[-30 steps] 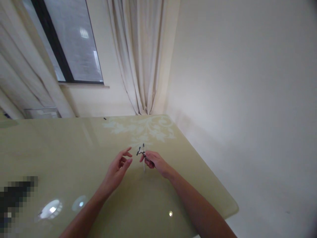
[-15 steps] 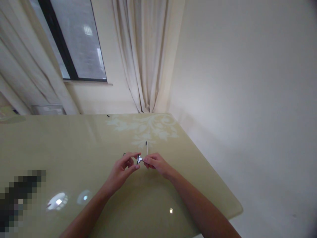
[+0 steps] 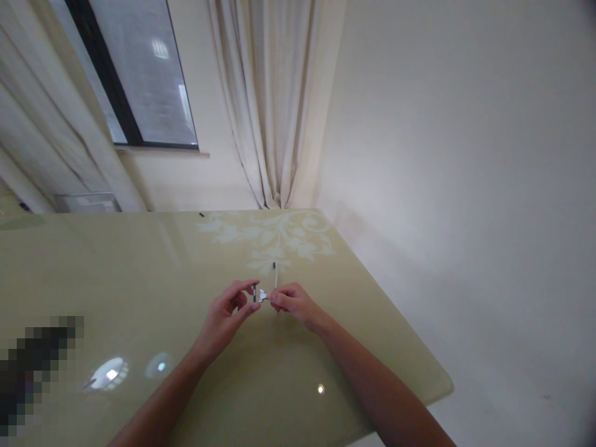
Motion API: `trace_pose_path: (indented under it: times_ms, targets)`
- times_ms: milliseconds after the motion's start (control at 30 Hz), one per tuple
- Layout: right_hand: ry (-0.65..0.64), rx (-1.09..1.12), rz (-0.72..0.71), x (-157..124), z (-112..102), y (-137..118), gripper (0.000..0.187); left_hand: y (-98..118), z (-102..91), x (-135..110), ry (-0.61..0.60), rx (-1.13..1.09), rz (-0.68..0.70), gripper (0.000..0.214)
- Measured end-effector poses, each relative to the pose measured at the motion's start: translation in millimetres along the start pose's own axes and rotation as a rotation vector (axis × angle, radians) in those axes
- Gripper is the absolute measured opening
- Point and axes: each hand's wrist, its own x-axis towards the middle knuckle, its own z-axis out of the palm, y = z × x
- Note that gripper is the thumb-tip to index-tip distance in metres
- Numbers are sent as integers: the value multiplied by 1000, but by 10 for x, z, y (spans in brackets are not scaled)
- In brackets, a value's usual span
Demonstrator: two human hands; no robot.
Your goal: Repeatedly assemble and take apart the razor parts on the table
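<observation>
Hands close together just above a glossy yellow-green surface (image 3: 139,279), toward its far right corner: left hand (image 3: 226,315) from the lower left, palm turned inward, thumb and forefinger curved into a narrow pinch; right hand (image 3: 294,304) from the lower right, knuckles up, fingers (image 3: 275,300) bunched tight. Between the two, a small metal piece (image 3: 261,296), silvery, with a short dark bar at its left end. Pinched at that end by the left thumb and forefinger, at the other end by the right fingertips. Clear of the surface or resting on it: cannot tell. Too small and blurred to say more of its shape.

Just behind the piece, flat on the surface, a thin white stick (image 3: 275,277) with a dark tip, pointing away toward a pale floral pattern (image 3: 274,239) on the top. Near end of the stick hidden behind the right hand. Farther back, by the rear edge, a tiny dark speck (image 3: 202,215). Round light reflections (image 3: 107,374) on the gloss at lower left, beside a pixelated patch (image 3: 32,366). Beyond the surface, a dark-framed window (image 3: 139,81), cream curtains (image 3: 274,99) in the corner, a plain pale wall (image 3: 465,155) on the right.
</observation>
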Motion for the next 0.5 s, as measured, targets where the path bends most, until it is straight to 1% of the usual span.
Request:
trace_pose_path:
  times_ms: [133, 233, 367, 500]
  targets:
    - [-4, 44, 4, 10, 9, 12, 56, -11, -24, 7, -13, -17, -13, 42]
    - [15, 97, 38, 24, -4, 16, 57, -20, -28, 14, -17, 5, -4, 42]
    - [122, 166, 67, 47, -81, 6, 55, -57, -17, 17, 0, 115, 34, 39]
    - [247, 208, 63, 84, -218, 9, 55, -92, 18, 26, 32, 248, 72, 38]
